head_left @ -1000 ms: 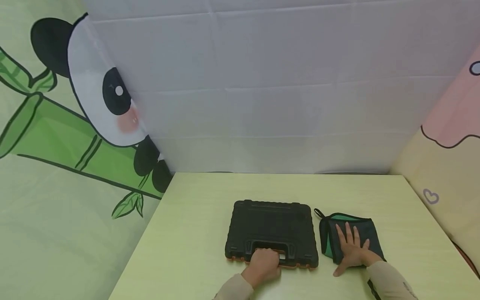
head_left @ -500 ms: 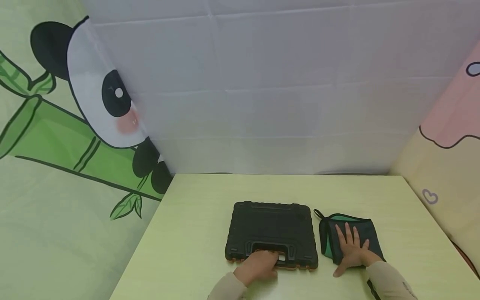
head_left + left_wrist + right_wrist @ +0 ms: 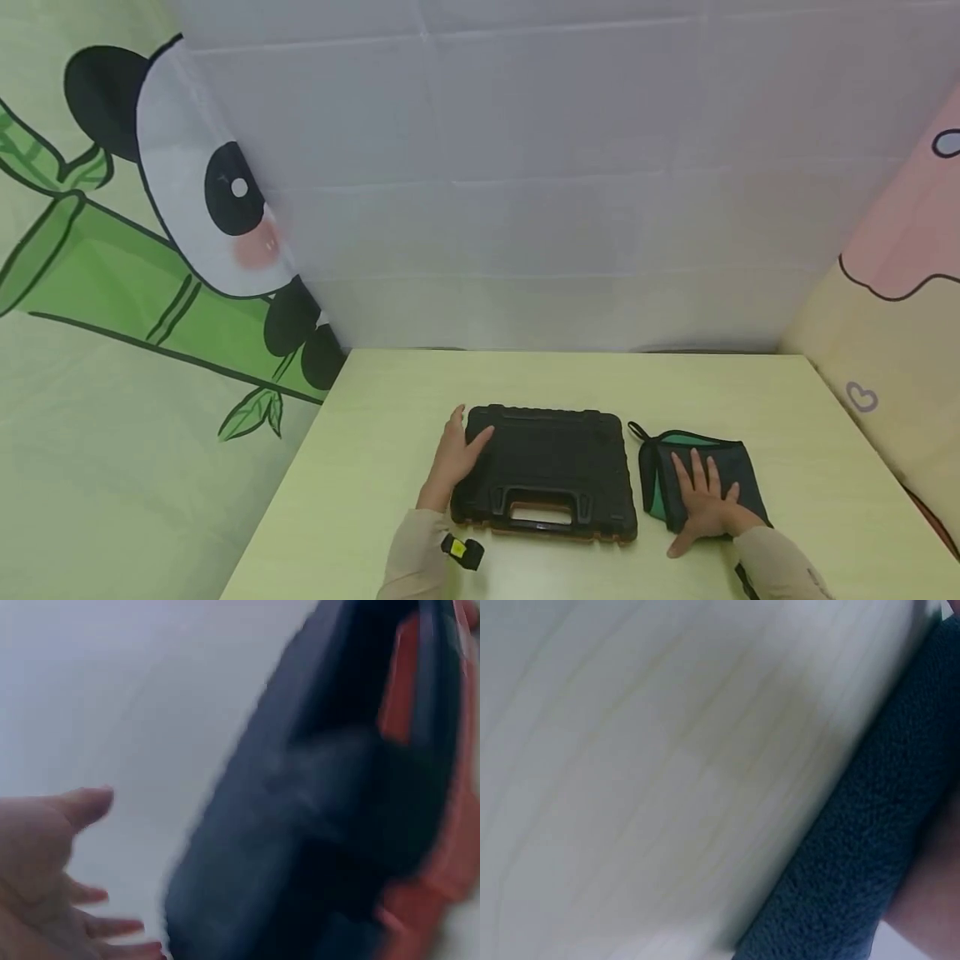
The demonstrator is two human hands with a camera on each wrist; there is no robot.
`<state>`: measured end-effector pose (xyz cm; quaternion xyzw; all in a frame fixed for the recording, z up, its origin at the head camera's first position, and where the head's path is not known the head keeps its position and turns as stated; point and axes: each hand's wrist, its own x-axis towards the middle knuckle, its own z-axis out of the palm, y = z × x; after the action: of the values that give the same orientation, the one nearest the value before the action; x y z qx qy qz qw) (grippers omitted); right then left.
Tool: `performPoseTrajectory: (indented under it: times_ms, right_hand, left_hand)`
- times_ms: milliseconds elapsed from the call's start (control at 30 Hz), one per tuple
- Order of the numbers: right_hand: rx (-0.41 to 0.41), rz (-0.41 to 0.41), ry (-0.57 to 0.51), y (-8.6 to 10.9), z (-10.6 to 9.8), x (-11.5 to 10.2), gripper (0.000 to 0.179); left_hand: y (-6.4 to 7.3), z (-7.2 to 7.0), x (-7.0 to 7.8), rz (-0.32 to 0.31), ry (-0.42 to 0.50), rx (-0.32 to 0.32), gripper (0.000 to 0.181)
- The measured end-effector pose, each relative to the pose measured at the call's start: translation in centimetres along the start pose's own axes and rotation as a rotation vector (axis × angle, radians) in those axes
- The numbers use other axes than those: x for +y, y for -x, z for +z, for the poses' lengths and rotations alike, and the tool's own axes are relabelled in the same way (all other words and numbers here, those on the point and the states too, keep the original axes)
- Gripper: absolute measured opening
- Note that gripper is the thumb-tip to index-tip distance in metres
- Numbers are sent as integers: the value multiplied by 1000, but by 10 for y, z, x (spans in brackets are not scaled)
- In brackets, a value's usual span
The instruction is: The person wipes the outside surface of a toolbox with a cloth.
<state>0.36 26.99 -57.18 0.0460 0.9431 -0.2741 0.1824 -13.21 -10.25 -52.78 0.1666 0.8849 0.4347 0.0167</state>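
A black plastic carrying case (image 3: 547, 454) with an orange lower edge lies flat on the table, its handle (image 3: 542, 493) toward me. My left hand (image 3: 453, 454) is at the case's left side, thumb reaching over the lid's edge and fingers extended along the side. In the blurred left wrist view that hand (image 3: 45, 877) has thumb and fingers spread, beside the case (image 3: 247, 847). To the right, my right hand (image 3: 705, 504) rests flat, fingers splayed, on a dark pouch (image 3: 738, 467) with green inside and a black loop. The right wrist view shows only the pouch's fuzzy edge (image 3: 855, 825) and a bit of hand.
The pale yellow table (image 3: 375, 475) carries the case and pouch side by side with a narrow gap. A white cloth wall (image 3: 525, 208) stands behind. Printed cloths flank it, a panda and bamboo (image 3: 198, 192) on the left, a pink pattern (image 3: 911, 217) on the right.
My left hand has let go of the case's handle and moved up and left to the case's left side. The case, pouch and right hand have stayed in place.
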Motion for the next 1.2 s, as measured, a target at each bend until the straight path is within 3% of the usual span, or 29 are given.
performPoseTrajectory:
  times_ms: [100,200,333,600,767,1033,1200]
  right_hand:
    - [-9,2,-7,0,5,-1,153]
    - [-10,2,-16,0,7,-3,154]
    - [1,-9,-26,-1,9,-4,153]
    - [12,1,-4,1,18,-3,158]
    - [-4,-4,11,7,12,-10,152]
    - [4,-49,46,15,14,-9,124]
    - [99,-128,91,23,6,-14,76]
  left_hand:
    - [4,6,-26,-148,27,-26,80]
    - [7,11,-39,-192,54,-63,80]
    - [8,12,-45,-198,84,-62,76]
    - [16,15,-46,-124,110,-27,65]
    - [18,19,-48,-95,88,-1,63]
    - [20,16,-53,-128,114,-20,66]
    - [20,16,-57,-138,144,-34,68]
